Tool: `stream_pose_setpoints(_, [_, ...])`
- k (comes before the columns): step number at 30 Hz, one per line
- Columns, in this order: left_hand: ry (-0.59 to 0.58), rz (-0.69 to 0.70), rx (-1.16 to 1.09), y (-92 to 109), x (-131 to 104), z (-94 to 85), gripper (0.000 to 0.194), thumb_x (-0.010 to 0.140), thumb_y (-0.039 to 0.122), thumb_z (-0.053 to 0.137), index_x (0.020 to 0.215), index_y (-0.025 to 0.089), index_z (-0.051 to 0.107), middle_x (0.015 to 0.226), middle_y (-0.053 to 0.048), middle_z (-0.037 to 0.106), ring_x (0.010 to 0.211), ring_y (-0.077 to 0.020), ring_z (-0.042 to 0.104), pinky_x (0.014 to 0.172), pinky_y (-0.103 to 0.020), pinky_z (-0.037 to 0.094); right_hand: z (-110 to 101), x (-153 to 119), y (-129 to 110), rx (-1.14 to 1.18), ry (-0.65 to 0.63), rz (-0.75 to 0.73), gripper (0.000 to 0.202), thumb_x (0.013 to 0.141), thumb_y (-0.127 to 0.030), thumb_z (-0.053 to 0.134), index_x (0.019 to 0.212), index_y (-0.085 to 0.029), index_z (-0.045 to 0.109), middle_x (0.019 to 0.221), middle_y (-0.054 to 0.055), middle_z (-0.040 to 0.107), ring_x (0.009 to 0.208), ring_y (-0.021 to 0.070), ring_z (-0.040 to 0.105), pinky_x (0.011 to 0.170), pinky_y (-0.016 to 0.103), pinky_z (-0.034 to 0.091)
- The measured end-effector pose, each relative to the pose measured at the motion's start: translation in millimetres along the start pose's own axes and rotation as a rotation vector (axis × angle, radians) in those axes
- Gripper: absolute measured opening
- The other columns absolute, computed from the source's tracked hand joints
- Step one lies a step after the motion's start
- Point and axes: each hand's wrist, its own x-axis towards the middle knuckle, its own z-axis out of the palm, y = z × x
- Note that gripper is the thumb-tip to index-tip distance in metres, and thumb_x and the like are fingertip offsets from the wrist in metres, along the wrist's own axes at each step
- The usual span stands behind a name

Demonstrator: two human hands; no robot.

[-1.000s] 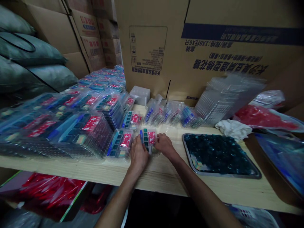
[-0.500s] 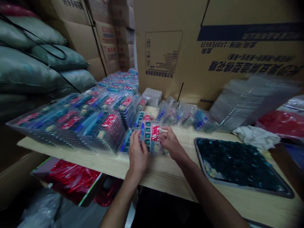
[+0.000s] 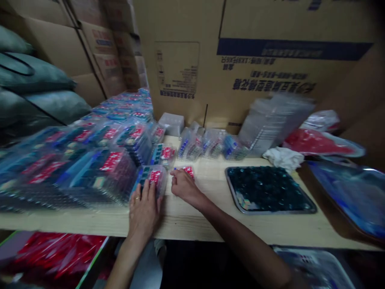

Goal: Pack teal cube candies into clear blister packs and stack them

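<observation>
My left hand (image 3: 144, 204) lies with fingers stretched over a clear plastic tray (image 3: 162, 176) holding dark green pieces and a red-and-white packet. Its thumb runs along the tray's right side. Just to the right, my right hand (image 3: 184, 186) is closed at a second clear tray (image 3: 190, 171), with its red-and-white packet showing behind the knuckles. The fingertips and much of that tray are hidden. Another filled tray (image 3: 162, 154) rests behind the left hand's one. Tall stacks of filled trays (image 3: 102, 172) stand to the left.
A metal tray of dark green pieces (image 3: 270, 188) lies on the right, a white cloth (image 3: 284, 158) behind it. Clear trays (image 3: 270, 124) lean against a large carton (image 3: 180, 24). Small tray stacks (image 3: 213, 142) line the back. A box of red packets (image 3: 60, 253) sits below the table edge (image 3: 99, 222).
The view has swung right. My hands have come apart from the one tray they both held. The left has flattened over a tray; the right is closed at another tray beside it.
</observation>
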Motion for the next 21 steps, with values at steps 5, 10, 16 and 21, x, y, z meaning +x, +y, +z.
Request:
stream_pose_setpoints(5, [0.051,0.05,-0.062,3,4,1.0,0.055,0.094,0.035,0.042,0.141,0.007,0.047,0.148,-0.024,0.046,0.142,-0.042,0.033,0.109,-0.06,0.032,-50,-33,56,-0.477,0.029,0.082,0.034,0.079,-0.011,0.052,0.11,-0.011,0.062,0.115,0.018,0.061,0.107,0.0301,0.056,0.092,0.043,0.044])
stream_pose_setpoints(10, [0.215,0.071,-0.198,39,5,-14.3,0.07,0.09,0.037,0.053,0.149,0.007,0.031,0.154,-0.027,0.034,0.148,-0.0416,0.019,0.112,-0.063,0.028,-50,-87,104,-0.644,-0.05,0.024,0.05,0.077,-0.005,0.05,0.128,-0.008,0.052,0.128,0.022,0.054,0.114,0.0322,0.05,0.091,0.044,0.043])
stream_pose_setpoints(16, [-0.131,0.597,-0.391,118,4,8.4,0.049,0.086,0.014,0.051,0.134,0.02,0.055,0.144,-0.014,0.054,0.141,-0.0305,0.04,0.111,-0.051,0.04,-42,-146,107,-0.629,-0.006,-0.013,0.051,0.081,-0.003,0.046,0.13,-0.01,0.05,0.13,0.021,0.053,0.109,0.0313,0.049,0.09,0.045,0.042])
stream_pose_setpoints(21, [-0.394,0.723,-0.347,155,-9,26.8,0.065,0.083,0.035,0.066,0.143,0.016,0.047,0.149,-0.018,0.047,0.144,-0.0385,0.032,0.109,-0.058,0.04,-73,-175,107,-0.461,-0.051,-0.012,0.039,0.082,-0.009,0.053,0.12,-0.014,0.058,0.116,0.013,0.059,0.106,0.0272,0.052,0.091,0.041,0.041])
